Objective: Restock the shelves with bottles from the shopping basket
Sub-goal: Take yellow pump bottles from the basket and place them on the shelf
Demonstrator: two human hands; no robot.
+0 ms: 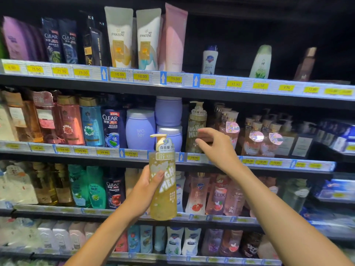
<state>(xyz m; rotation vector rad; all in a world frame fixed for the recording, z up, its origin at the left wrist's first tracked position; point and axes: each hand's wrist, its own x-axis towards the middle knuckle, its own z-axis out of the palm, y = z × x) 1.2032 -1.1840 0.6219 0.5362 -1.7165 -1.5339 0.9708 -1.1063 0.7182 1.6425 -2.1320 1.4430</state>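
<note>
Pump bottle (pixel 163 181), amber-yellow gel with pale lettering and a cream pump, stands upright in the left hand (pixel 146 191), whose grip wraps its middle. At one o'clock the right hand (pixel 217 146), grip wide and holding nothing, hovers beside the matching bottle (pixel 196 127) on the shelf (pixel 269 162). Shelving looks in hand; next, I'd judge, clear a slot there and slide this one in.

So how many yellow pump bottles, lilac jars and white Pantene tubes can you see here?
Yellow pump bottles: 2, one in the left hand, one on the middle shelf
Lilac jars: 3
White Pantene tubes: 2
Total: 7
</note>
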